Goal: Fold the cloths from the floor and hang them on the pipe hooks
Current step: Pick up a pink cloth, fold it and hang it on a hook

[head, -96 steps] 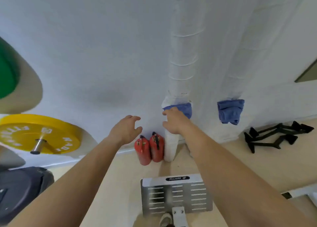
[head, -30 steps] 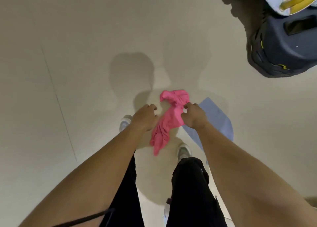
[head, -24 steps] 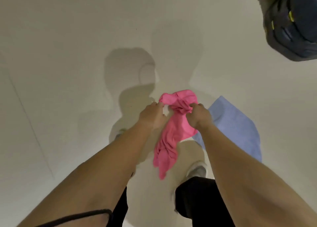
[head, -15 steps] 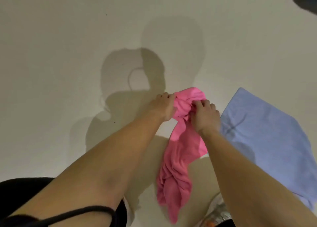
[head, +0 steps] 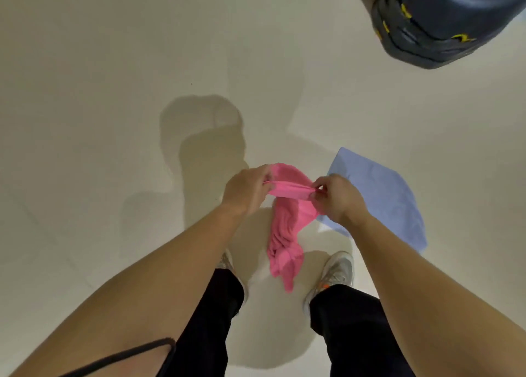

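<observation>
Both hands gripped the pink cloth [head: 287,223] by its top edge: the left hand [head: 246,190] had its fingers curled around one end of a short taut band of fabric, and the right hand [head: 336,196] pinched the other end between thumb and fingertips, knuckles turned upward. Between the two hands the edge was pulled into a straight, narrow strip, with a rounded bunch of cloth humped just above it. Below the hands the rest of the cloth hung in a crumpled, twisted column that tapered to a point between the person's two shoes [head: 337,271], clear of the floor [head: 99,120] as far as could be judged. The blue cloth [head: 381,194] lay spread flat on the floor just to the right of the right hand, its near corner hidden behind that hand and wrist. The left hand's fingertips were covered by the fabric, so their exact hold could not be made out. A dark round object with yellow markings [head: 438,20] was cut off at the top right corner. The left shoe was mostly hidden behind a black trouser leg [head: 205,319].
</observation>
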Motion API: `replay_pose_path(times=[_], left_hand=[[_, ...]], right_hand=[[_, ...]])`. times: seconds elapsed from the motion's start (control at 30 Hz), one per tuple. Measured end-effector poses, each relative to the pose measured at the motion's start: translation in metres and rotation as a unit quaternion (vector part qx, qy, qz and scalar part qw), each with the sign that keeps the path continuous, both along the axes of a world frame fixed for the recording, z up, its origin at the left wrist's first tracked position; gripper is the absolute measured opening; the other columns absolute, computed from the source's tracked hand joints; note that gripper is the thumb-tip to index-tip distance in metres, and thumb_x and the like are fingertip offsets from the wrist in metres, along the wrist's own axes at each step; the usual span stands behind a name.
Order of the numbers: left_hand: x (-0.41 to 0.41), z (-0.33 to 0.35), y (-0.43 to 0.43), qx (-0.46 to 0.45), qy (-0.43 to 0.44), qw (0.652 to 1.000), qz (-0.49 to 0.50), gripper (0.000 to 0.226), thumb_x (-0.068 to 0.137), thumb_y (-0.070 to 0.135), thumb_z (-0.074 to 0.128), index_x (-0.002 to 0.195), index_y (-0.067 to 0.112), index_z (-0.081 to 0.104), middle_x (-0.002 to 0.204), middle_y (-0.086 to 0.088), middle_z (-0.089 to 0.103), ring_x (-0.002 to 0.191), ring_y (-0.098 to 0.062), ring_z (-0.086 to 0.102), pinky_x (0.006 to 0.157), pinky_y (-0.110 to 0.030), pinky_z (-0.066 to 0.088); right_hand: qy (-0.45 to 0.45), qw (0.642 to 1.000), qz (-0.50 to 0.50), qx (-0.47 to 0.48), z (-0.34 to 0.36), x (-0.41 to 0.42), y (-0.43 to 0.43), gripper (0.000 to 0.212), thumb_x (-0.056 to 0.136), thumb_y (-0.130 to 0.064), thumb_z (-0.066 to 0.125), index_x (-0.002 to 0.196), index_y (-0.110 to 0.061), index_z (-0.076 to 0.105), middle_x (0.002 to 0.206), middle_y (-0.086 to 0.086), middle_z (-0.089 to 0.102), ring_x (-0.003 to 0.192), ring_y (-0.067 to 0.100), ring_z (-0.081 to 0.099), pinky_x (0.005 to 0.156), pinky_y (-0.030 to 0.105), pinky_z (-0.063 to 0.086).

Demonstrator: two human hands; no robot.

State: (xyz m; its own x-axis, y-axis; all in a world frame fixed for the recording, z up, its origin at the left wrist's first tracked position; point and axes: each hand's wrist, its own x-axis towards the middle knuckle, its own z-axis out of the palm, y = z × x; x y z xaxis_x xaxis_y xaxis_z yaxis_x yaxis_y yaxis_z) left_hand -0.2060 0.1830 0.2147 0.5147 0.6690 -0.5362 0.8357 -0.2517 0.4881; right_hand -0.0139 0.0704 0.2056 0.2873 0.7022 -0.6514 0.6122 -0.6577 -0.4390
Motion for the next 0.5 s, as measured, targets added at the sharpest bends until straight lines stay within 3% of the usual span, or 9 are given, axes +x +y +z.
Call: replay_pose_path(times=[0.07,0.17,0.33,0.4,0.5], left_hand=[[0.006,0.080,-0.001,0.010,-0.014,1.000,-0.016,0.015,0.096,0.031,0.060,0.105,0.021,0.064,0.097,-0.003,0.071,0.089,-0.027,0.063,0.069,-0.034,0.043],[0.020,0.204,0.000,0.023,-0.049,0.999,-0.005,0.014,0.098,0.032,0.057,0.105,0.021,0.064,0.089,0.000,0.067,0.079,-0.021,0.057,0.066,-0.030,0.039],[0.035,0.363,0.004,0.041,-0.116,0.992,-0.025,0.007,0.094,0.031,0.061,0.095,0.025,0.065,0.080,0.005,0.061,0.079,-0.021,0.058,0.070,-0.034,0.048],[0.038,0.406,0.007,0.051,-0.130,0.988,-0.065,0.006,0.093,0.031,0.062,0.095,0.027,0.065,0.086,0.004,0.066,0.085,-0.022,0.061,0.076,-0.036,0.050],[0.043,0.460,0.009,0.049,-0.162,0.980,-0.106,0.005,0.091,0.033,0.063,0.090,0.029,0.066,0.089,0.006,0.070,0.086,-0.018,0.063,0.078,-0.037,0.051]], right_hand=[[0.010,1.000,-0.019,-0.004,0.084,0.005,-0.006,0.006,0.082,-0.031,0.065,0.079,-0.028,0.069,0.084,0.003,0.065,0.072,0.022,0.061,0.057,0.029,0.044],[0.030,0.998,-0.055,0.020,0.212,0.009,-0.016,0.035,0.073,-0.049,0.067,0.054,-0.025,0.051,0.064,0.002,0.057,0.052,0.017,0.051,0.049,0.029,0.038],[0.003,0.995,-0.095,0.034,0.384,0.014,-0.042,0.043,0.075,-0.049,0.079,0.064,-0.018,0.052,0.067,0.001,0.055,0.063,0.022,0.052,0.059,0.036,0.043],[0.031,0.988,-0.140,0.050,0.434,0.014,-0.055,0.035,0.077,-0.037,0.081,0.068,-0.018,0.053,0.066,0.004,0.061,0.063,0.027,0.062,0.061,0.040,0.056],[0.048,0.973,-0.208,0.085,0.493,0.010,-0.080,0.012,0.089,-0.019,0.070,0.081,-0.014,0.063,0.068,0.009,0.070,0.055,0.029,0.069,0.053,0.042,0.059]])
